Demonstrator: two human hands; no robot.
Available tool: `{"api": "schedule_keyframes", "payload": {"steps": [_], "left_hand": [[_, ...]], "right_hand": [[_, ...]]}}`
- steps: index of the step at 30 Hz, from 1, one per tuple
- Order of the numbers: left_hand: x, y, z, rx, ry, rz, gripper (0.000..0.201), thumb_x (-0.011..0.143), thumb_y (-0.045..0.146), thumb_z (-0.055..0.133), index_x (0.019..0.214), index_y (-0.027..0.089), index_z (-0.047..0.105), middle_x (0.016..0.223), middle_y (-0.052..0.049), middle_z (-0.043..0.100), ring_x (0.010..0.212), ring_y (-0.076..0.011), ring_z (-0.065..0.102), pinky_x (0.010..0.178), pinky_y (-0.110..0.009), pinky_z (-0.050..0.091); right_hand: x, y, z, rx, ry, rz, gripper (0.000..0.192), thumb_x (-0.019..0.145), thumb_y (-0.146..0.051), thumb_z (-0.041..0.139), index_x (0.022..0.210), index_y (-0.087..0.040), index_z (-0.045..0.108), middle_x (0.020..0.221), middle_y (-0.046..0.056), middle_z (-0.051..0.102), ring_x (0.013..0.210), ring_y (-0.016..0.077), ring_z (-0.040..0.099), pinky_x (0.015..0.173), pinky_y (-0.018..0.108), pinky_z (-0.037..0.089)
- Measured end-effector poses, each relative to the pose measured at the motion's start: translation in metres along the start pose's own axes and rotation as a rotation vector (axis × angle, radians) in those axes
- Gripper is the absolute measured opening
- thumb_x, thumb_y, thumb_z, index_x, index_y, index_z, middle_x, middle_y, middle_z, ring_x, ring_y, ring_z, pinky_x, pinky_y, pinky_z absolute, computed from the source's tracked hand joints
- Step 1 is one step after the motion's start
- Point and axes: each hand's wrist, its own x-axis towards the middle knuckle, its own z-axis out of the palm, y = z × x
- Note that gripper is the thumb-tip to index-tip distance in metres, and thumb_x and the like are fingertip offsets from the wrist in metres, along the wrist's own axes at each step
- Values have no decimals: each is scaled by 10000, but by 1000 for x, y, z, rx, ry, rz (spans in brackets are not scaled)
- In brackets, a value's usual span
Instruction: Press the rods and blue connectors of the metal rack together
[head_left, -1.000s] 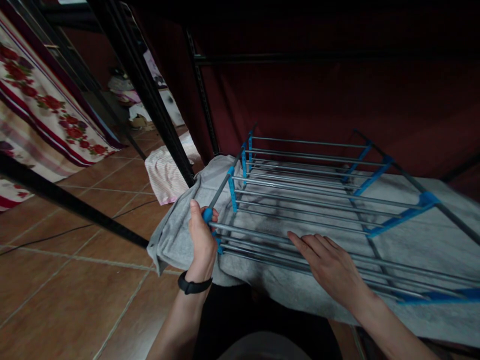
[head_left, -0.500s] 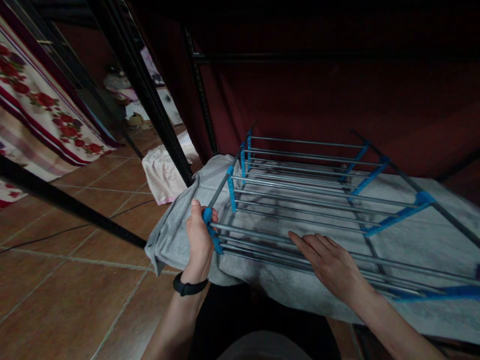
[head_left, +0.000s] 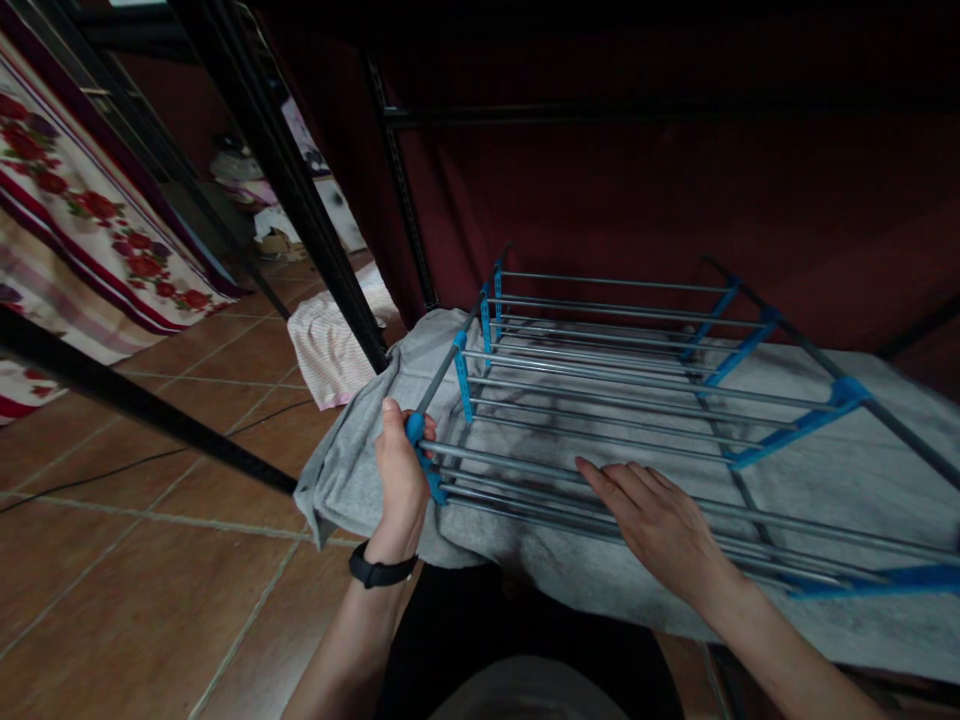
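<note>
A shoe rack [head_left: 600, 378] of grey metal rods, blue plastic brackets and dark side tubes lies on a grey cloth. My left hand [head_left: 401, 465] is closed around its near left corner, at the blue end piece, with the thumb up on the outer side. A dark band circles that wrist. Farther right, my right hand [head_left: 651, 515] lies palm down across the front rods, fingers bent over them and the thumb side toward the left. Its fingertips are partly hidden.
The grey cloth [head_left: 817, 480] covers a low surface inside a black metal frame [head_left: 281, 180]. A dark red curtain [head_left: 600, 200] hangs behind. On the left are the tiled floor [head_left: 112, 580], a black cable [head_left: 97, 480], a striped cloth [head_left: 330, 345] and a flowered curtain [head_left: 97, 210].
The view has shifted very slightly. Both hands keep their places on the rack, and the rack has not visibly moved.
</note>
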Motion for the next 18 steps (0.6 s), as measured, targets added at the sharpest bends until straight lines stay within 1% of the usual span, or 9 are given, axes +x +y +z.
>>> {"api": "schedule_keyframes", "payload": {"steps": [4,7,14,18], "left_hand": [[-2,1,-1,14,-75,41,638,869,721,365,605,184,588,534,-9,523,458,-106,424,435,-246,304],[-1,1,-3,13,-113,29,657,868,732,349,623,180,605,564,-17,547,476,-107,440,446,-245,317],[-2,2,-5,11,-110,-14,637,861,723,389,670,172,646,555,-11,538,448,-99,402,421,-246,294],[-3,3,-5,22,-116,-5,626,863,715,391,676,175,647,555,-10,549,447,-99,406,427,-246,305]], "right_hand": [[0,-1,1,16,24,-2,598,834,8,465,1411,-147,493,999,75,656,883,181,584,827,317,456],[1,-1,2,19,38,5,577,850,-2,465,1408,-146,497,999,75,658,882,179,584,825,316,449],[1,-2,2,38,41,13,555,859,1,460,1394,-141,508,1003,67,660,886,179,578,831,324,435],[0,-2,3,34,49,14,546,857,-15,478,1386,-142,518,1003,70,660,885,180,574,824,317,433]]}}
